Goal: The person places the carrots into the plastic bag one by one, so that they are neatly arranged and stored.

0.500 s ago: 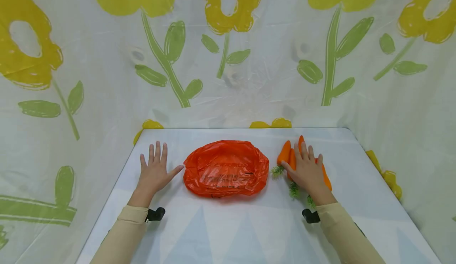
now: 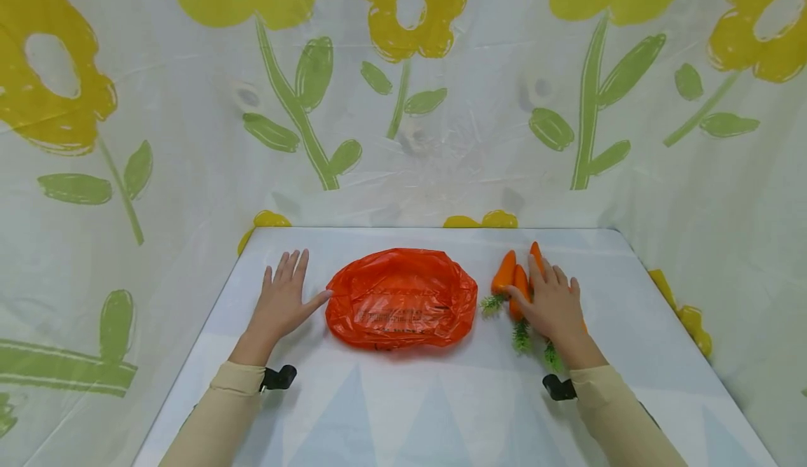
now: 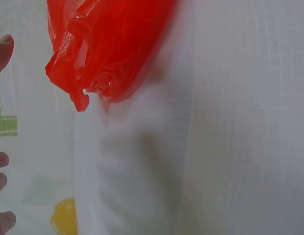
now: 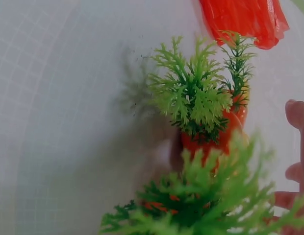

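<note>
A red plastic bag (image 2: 401,306) with dark print lies on the table, its mouth spread. My left hand (image 2: 280,307) is just left of it, fingers straight and thumb stretched out to the bag's left edge. To the bag's right is a bunch of orange carrots (image 2: 504,272) with green leafy tops (image 4: 191,93). My right hand (image 2: 557,307) is over them with straight fingers, covering part of the bunch. The thumb points toward the middle carrot (image 2: 519,292). At the left edge of the left wrist view, the left thumb (image 3: 2,53) appears near the bag.
The white table (image 2: 403,397) has pale blue triangles near its front. A curtain (image 2: 479,152) printed with yellow flowers and green leaves surrounds it at the back and sides. Black wrist cameras (image 2: 279,377) sit at the beige sleeves (image 2: 217,411).
My left hand has turned and shifted slightly right, its fingers now closer together. The right hand has moved a little to the right over the carrots. The bag keeps its place.
</note>
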Available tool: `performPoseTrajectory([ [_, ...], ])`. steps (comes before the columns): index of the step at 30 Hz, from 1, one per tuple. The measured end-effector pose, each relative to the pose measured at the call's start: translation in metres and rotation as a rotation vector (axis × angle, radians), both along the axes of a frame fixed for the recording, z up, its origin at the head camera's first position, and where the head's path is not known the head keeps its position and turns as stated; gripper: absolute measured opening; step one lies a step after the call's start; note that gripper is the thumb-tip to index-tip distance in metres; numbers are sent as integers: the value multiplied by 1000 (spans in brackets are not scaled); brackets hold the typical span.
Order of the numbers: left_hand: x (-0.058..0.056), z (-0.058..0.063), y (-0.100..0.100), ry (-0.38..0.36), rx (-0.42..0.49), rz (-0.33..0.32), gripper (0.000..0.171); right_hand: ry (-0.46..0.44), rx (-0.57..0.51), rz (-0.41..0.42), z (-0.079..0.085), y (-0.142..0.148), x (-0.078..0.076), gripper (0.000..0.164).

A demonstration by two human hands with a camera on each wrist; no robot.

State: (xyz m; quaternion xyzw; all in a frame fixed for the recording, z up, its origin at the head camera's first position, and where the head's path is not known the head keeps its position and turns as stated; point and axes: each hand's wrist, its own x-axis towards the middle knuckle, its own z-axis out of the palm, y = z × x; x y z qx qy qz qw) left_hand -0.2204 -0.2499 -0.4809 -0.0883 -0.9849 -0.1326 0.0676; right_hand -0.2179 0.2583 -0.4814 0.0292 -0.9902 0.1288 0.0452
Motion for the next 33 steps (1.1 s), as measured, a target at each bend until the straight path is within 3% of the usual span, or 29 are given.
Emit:
performPoseTrajectory([
  [13, 3, -2, 8, -49, 160, -37, 98, 68, -70, -40, 2, 12, 7, 76],
  [23, 6, -11, 15, -234, 341, -68, 114, 72, -117, -81, -1, 24, 10, 60],
  [27, 7, -13, 17, -247, 362, -118, 120, 80, -144, -87, -1, 31, 14, 55],
  [33, 6, -17, 18, -202, 314, -223, 126, 109, -171, -89, -3, 40, 20, 49],
])
